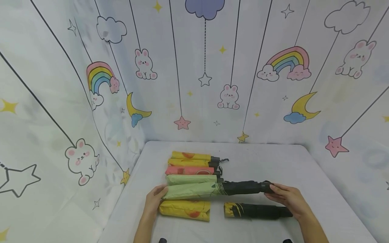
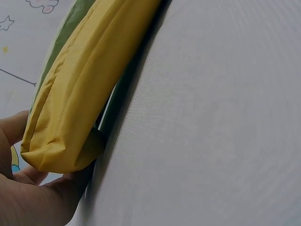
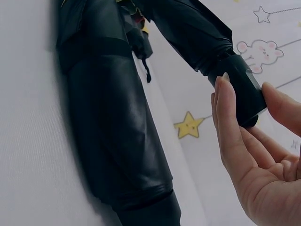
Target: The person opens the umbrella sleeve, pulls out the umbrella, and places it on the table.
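Observation:
A folded black umbrella is partly inside a light green sleeve, forming one long piece across the table. My left hand grips the sleeve's left end. At the other end, my right hand pinches the umbrella's black handle between thumb and fingers. Nearer to me lie a yellow sleeve with an orange fruit print and a separate folded black umbrella with yellow trim, apart from each other. In the left wrist view the yellow sleeve hides much of the green one.
Behind the green sleeve lies a row of sleeved umbrellas: two yellow ones, a pink-red one and a green one. Two small dark objects show at the front edge. Printed curtains surround the white table.

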Tool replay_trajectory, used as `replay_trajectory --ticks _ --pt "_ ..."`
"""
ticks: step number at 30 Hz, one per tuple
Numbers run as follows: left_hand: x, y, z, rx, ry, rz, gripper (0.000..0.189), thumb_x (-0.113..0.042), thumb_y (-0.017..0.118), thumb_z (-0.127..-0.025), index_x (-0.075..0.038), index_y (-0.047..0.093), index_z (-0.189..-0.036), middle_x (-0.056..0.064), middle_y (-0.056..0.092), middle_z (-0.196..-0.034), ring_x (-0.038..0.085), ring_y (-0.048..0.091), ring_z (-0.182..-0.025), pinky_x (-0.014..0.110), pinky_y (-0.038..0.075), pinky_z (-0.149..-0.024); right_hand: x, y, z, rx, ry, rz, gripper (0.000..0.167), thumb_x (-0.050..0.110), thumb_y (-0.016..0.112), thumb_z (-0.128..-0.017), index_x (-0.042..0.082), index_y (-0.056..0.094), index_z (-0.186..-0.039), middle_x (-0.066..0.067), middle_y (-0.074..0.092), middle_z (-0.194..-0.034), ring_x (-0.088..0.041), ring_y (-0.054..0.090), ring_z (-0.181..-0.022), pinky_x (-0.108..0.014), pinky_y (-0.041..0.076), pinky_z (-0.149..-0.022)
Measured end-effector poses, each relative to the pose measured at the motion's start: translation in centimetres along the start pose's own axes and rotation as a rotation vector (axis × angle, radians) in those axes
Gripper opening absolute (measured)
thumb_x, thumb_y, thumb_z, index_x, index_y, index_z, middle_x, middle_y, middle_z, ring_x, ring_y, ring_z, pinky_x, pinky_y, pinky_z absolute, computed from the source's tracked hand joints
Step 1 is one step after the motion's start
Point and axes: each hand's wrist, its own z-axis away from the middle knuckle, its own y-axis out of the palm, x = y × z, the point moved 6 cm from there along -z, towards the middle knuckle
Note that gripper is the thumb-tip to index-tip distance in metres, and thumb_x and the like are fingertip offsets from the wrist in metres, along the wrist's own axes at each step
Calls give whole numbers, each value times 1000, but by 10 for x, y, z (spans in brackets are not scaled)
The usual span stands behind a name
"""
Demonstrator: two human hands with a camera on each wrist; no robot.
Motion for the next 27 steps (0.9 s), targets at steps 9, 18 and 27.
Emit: replay_trajectory --ticks 9,18,27 --pt "-2 1 0 6 14 9 52 -34 74 -99 2 64 -135 23 62 -139 22 63 -115 26 57 -90 -2 -9 6 -7 -2 -24 32 9 60 -107 -11 65 -131 -6 75 -116 -31 76 -102 -43 60 -92" --pt "-1 0 0 11 14 13 52 -34 75 -98 2 64 -134 23 61 -140 21 63 -115 25 57 -90 -1 -17 11 22 -21 -90 24 4 56 -108 1 74 -122 -6 76 -114 -31 76 -101 -43 60 -92" --pt "-1 0 1 7 8 14 50 -33 74 -99 2 65 -134 22 62 -139 20 63 -114 25 57 -89 0 -27 16 15 8 -61 24 8 58 -108 13 79 -117 -2 77 -114 -29 76 -102 -39 60 -93"
